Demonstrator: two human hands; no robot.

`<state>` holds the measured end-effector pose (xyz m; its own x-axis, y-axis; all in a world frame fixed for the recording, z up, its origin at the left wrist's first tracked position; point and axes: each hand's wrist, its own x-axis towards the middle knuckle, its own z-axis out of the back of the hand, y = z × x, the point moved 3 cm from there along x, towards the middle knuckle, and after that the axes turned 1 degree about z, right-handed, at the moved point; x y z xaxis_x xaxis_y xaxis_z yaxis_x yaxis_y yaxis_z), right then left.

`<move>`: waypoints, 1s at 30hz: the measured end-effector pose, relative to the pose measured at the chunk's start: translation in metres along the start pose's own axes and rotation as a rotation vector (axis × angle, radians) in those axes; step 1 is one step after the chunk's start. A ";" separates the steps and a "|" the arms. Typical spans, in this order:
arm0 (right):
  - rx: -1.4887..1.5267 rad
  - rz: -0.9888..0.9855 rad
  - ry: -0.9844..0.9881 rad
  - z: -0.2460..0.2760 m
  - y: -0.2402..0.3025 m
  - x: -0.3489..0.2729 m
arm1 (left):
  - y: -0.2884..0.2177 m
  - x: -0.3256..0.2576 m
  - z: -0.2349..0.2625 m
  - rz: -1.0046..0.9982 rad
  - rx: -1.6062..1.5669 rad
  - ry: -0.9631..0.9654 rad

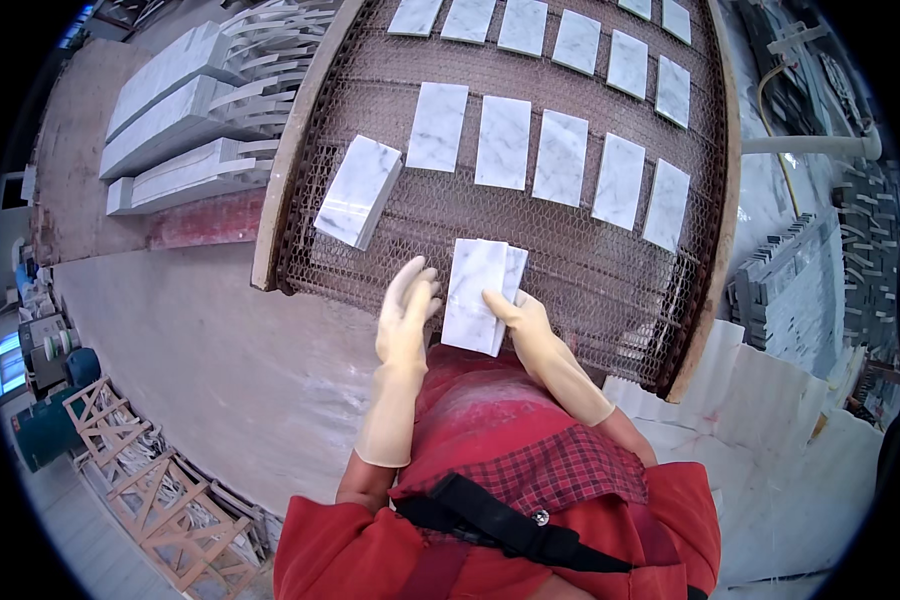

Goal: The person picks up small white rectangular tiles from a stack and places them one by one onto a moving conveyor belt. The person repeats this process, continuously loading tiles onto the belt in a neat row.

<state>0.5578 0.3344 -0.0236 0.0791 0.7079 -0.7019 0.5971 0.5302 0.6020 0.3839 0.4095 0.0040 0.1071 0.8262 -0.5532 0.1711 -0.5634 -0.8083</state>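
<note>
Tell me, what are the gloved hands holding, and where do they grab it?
The right hand grips a small stack of white marble tiles by its right long edge. The left hand is beside its left edge; contact cannot be told.

You stand on a dusty grey floor [200,360]. Long white stone slabs [175,120] lie stacked at your far left. Wooden frames [160,500] sit low on your left. Grey tile sheets [800,290] lean at your right.
</note>
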 end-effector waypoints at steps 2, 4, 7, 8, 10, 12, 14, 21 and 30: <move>-0.037 0.004 -0.009 -0.007 -0.006 0.009 | -0.005 0.002 0.016 -0.054 0.047 -0.013; -0.065 -0.001 -0.020 -0.015 -0.011 0.016 | -0.005 0.007 0.029 -0.058 0.034 -0.015; -0.161 -0.057 -0.047 -0.016 -0.012 0.015 | -0.007 0.005 0.038 -0.038 0.042 -0.022; -0.173 -0.083 -0.065 -0.016 -0.012 0.012 | -0.007 0.006 0.042 -0.039 0.042 -0.021; -0.177 -0.035 -0.107 -0.007 -0.013 0.004 | -0.005 0.007 0.048 -0.042 0.039 -0.017; -0.193 -0.001 -0.155 0.005 -0.013 -0.007 | -0.001 0.012 0.054 -0.075 0.058 -0.031; -0.221 0.018 -0.196 0.019 -0.012 -0.018 | -0.004 0.014 0.058 -0.204 0.146 -0.055; -0.310 -0.016 -0.340 0.045 -0.019 -0.029 | -0.080 0.038 0.044 -0.931 1.038 -0.147; -0.872 0.284 -0.554 0.052 0.026 -0.082 | -0.119 0.137 0.016 -0.649 1.619 -0.187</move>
<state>0.6086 0.2662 0.0299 0.6081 0.6634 -0.4359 -0.2590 0.6849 0.6811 0.3624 0.5898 0.0206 0.2993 0.9541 -0.0083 -0.9368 0.2922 -0.1924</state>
